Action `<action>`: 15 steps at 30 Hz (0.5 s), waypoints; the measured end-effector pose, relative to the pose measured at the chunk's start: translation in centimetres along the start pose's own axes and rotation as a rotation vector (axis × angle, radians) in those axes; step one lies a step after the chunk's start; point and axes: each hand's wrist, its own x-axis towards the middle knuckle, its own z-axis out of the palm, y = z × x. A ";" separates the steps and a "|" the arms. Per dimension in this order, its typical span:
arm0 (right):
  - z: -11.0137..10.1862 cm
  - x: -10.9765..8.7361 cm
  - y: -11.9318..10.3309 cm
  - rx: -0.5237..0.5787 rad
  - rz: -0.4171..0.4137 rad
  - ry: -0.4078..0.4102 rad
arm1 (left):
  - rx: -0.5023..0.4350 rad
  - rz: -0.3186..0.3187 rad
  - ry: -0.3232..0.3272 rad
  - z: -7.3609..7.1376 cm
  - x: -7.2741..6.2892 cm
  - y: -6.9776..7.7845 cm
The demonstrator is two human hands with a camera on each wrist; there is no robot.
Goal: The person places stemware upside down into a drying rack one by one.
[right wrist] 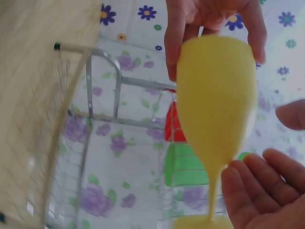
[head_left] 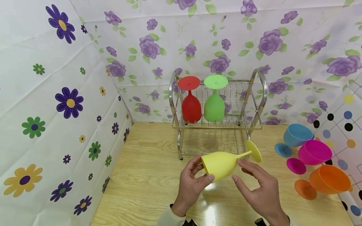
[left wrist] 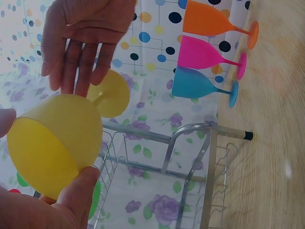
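Note:
My left hand [head_left: 193, 179] grips a yellow plastic wine glass [head_left: 222, 164] by its rim, thumb on one side and fingers on the other. The glass lies tilted nearly sideways in the air, its mouth to the left and its foot to the upper right. My right hand [head_left: 261, 186] is spread beside the stem, fingertips right at the base of the bowl and thumb apart from it. In the right wrist view the straight fingers [right wrist: 257, 183] lie alongside the stem. Behind, a red wine glass [head_left: 191, 108] and a green wine glass [head_left: 215, 106] stand upside down in a metal rack.
The two-tier wire dish rack [head_left: 217, 128] stands against the flowered back wall. At the right, a blue glass [head_left: 295, 135], a pink glass [head_left: 314, 153] and an orange glass [head_left: 329, 179] stand upright on the wooden table [head_left: 147, 175]. Patterned sheets close off both sides.

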 end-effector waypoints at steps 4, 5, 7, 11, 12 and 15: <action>1.1 -1.4 -0.3 0.178 0.243 0.050 | -0.024 -0.018 0.030 0.2 -0.1 0.1; 1.4 -1.7 -0.4 0.230 0.317 0.069 | -0.030 -0.021 0.032 0.3 -0.1 0.1; 1.9 -2.1 -0.4 0.339 0.450 0.113 | -0.052 -0.027 0.035 0.5 -0.1 0.1; 2.7 -2.3 0.1 0.612 0.567 0.193 | -0.099 -0.044 0.020 0.9 -0.2 0.1; 2.8 -2.3 0.3 0.696 0.560 0.193 | -0.113 -0.049 0.014 1.0 -0.2 0.1; 3.0 -2.3 1.1 0.948 0.500 0.138 | -0.170 -0.064 -0.019 1.2 -0.3 0.0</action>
